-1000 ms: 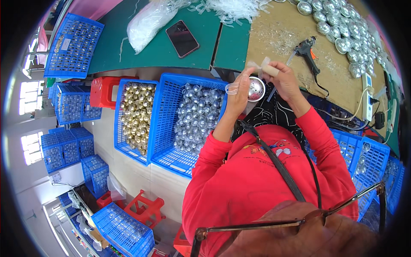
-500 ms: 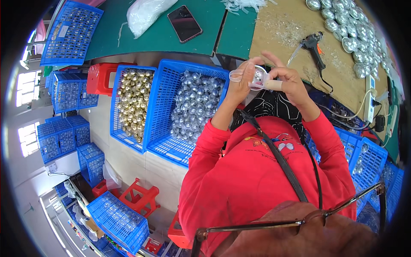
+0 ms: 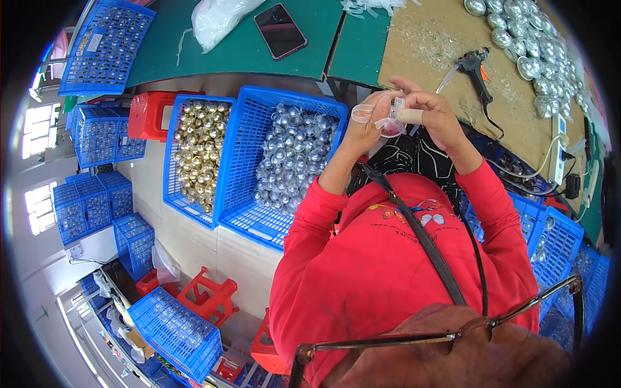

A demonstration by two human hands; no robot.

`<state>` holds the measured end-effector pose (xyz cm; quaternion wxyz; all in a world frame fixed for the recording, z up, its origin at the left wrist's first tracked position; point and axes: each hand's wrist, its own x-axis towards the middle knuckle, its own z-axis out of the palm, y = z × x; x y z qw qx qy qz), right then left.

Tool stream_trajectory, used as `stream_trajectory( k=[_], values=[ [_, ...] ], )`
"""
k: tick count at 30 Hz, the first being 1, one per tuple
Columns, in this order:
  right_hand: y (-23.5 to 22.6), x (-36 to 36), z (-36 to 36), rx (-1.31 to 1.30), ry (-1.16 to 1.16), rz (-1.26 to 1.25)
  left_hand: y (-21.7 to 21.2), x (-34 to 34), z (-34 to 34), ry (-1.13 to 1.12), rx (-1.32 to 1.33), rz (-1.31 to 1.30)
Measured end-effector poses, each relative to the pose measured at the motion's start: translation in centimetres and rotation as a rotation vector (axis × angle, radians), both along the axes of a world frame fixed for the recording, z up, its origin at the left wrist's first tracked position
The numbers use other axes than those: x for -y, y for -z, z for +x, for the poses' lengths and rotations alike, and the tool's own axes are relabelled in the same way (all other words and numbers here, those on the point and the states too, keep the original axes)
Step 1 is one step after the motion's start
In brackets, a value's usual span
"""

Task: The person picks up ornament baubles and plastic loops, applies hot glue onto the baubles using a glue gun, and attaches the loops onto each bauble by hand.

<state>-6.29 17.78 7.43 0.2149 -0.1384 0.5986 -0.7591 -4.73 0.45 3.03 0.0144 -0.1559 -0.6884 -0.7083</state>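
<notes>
In front of my lap, both hands are closed on one small shiny ball ornament (image 3: 392, 129). Its lower side gives back a pink reflection, and a translucent ribbon lies across its top. My left hand (image 3: 366, 129) grips the ball from the left, with a loop of clear ribbon (image 3: 361, 114) sticking out beside its fingers. From the right, my right hand (image 3: 435, 118) pinches at the ribbon, a pale wrap around one finger. The fingers partly cover the ball and the pinched ribbon.
Left of me stand a blue crate (image 3: 242, 152) of silver balls and a smaller crate (image 3: 169, 161) of gold ones. A black glue gun (image 3: 477, 74) lies on the brown board near several silver balls (image 3: 540, 48). A phone (image 3: 280, 31) rests on the green table beside a white plastic bag (image 3: 220, 22).
The ball has turned between my hands: its bright round face no longer shows, and ribbon now stands up across the top. Both hands stay at nearly the same place.
</notes>
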Motion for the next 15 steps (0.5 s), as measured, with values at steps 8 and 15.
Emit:
stream_trajectory(
  k=[8,15],
  values=[
    [0.00,0.08,-0.12,0.027,-0.012,-0.006,0.14,-0.06,0.16,0.027,0.098,0.099],
    [0.17,0.26,0.04,0.044,0.010,-0.038,0.07,-0.10,0.41,0.020,0.074,0.099]
  ],
)
